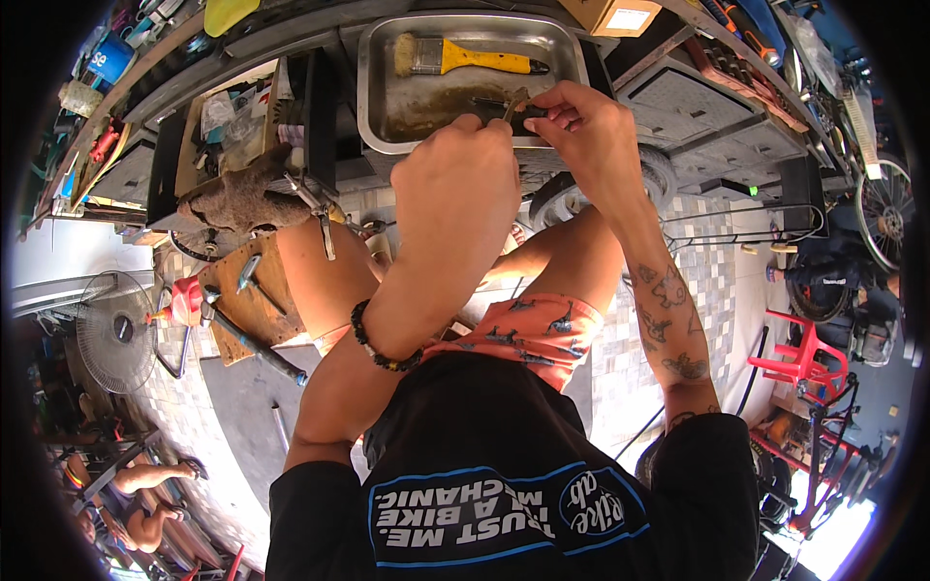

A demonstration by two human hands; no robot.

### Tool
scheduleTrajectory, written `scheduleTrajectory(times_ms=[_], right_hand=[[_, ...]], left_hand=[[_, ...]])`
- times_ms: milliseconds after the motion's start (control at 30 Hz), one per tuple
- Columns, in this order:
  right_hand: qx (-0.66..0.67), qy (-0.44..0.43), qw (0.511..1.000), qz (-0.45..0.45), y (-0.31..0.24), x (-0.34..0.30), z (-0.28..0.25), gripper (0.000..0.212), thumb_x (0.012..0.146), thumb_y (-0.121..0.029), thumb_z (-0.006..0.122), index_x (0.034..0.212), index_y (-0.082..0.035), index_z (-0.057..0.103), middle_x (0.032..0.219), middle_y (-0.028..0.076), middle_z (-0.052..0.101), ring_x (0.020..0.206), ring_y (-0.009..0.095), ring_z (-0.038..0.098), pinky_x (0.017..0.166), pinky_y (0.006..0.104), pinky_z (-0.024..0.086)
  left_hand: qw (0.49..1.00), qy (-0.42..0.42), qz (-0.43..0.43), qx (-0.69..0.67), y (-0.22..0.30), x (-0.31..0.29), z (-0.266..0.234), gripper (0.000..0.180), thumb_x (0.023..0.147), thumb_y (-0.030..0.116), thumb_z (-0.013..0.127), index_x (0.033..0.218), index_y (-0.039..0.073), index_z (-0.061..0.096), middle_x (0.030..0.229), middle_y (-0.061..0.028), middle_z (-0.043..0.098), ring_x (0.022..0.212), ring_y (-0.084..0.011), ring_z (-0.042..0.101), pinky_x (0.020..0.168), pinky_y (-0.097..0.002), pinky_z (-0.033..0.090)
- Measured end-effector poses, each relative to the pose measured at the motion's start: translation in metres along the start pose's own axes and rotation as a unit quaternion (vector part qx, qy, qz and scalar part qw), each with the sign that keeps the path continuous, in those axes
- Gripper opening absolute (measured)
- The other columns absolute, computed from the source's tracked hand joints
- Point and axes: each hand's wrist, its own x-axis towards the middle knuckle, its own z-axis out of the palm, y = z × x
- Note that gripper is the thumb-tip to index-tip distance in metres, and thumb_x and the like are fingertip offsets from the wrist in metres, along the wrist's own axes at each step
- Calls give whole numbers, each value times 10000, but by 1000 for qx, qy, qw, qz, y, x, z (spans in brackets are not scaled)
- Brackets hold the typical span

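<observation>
My left hand (460, 174) is closed over the near edge of a metal tray (383, 92). A thin brownish piece pokes up from its fingers, too small to name. Close beside it, my right hand (584, 126) has its thumb and fingertips pinched at the same spot; whatever they grip is mostly hidden. A small dark, slender part (489, 101) shows just left of the fingertips, over the tray. Brown, dirty liquid stains the tray's bottom. Along its far side lies a paintbrush (475, 58) with a yellow handle and wet-looking bristles.
Left of the tray, an open drawer (184, 160) holds bags and small parts, with a brown rag (247, 194) over its front. A hammer (254, 276) lies on a wooden board. A fan (116, 331) stands left, a red chair (802, 356) right. Another person (145, 499) sits lower left.
</observation>
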Motion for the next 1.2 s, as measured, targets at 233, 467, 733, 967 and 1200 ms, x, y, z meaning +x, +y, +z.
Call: scheduleTrajectory(times_ms=[233,467,733,967,1200], right_hand=[[12,2,1000,26,-2,3,-3,252,893,-107,872,1083,38,793,872,128,782,774,163,735,736,315,592],[16,-6,999,43,-1,6,-4,247,922,-150,858,1066,42,800,863,121,796,773,153,741,719,312,603],[26,-18,997,68,0,11,-2,240,936,-155,848,1069,39,801,849,121,803,762,156,754,711,311,601],[4,-4,999,54,-4,8,-3,261,936,-186,853,1067,34,802,881,139,809,791,172,764,736,326,601],[3,-12,999,50,-7,6,-5,273,934,-194,856,1073,35,801,885,137,813,808,173,773,743,321,601]], left_hand=[[999,15,2,36,4,-2,-3,160,943,148,725,1068,123,821,906,-96,739,791,-359,752,701,-470,610],[999,14,11,46,6,-5,4,231,950,157,723,1167,138,802,907,-85,712,788,-346,748,679,-478,606],[999,19,-1,44,10,-8,9,233,943,144,723,1162,128,802,906,-87,712,806,-341,754,681,-476,613],[996,35,22,81,1,2,-6,100,859,74,677,929,38,737,900,-94,715,869,-288,773,634,-428,632],[999,26,7,44,4,-8,-2,215,969,177,717,1158,143,814,927,-87,731,795,-362,747,691,-485,609]])
